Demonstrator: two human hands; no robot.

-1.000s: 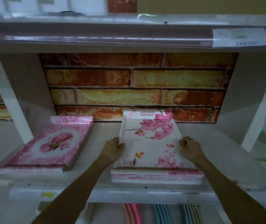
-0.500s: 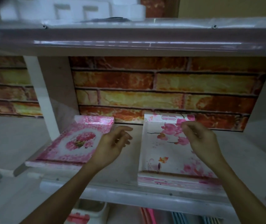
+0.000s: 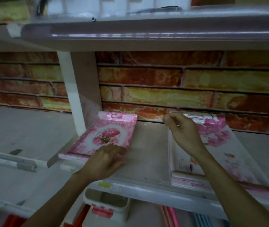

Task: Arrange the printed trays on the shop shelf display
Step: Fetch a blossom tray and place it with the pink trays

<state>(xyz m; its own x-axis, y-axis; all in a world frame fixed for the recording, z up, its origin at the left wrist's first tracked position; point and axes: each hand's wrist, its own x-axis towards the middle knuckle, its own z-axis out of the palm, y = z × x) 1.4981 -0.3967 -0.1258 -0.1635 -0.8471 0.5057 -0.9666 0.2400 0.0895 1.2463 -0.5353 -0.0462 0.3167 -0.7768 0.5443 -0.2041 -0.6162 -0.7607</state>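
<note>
A pink flower tray stack point(image 3: 109, 136) lies on the shelf point(image 3: 148, 154), on the left side by the white post point(image 3: 72, 95). The left hand point(image 3: 104, 163) rests on its near right corner, and its fingers point(image 3: 115, 150) look bent over the edge, but it is too blurry to tell if they hold it. To the right, past a bare strip of shelf, lies a white blossom tray stack point(image 3: 225, 154). The right hand point(image 3: 183, 133) is above its far left part, with fingers loosely curled and holding nothing. A brick-print wall point(image 3: 179, 86) is behind the shelf.
</note>
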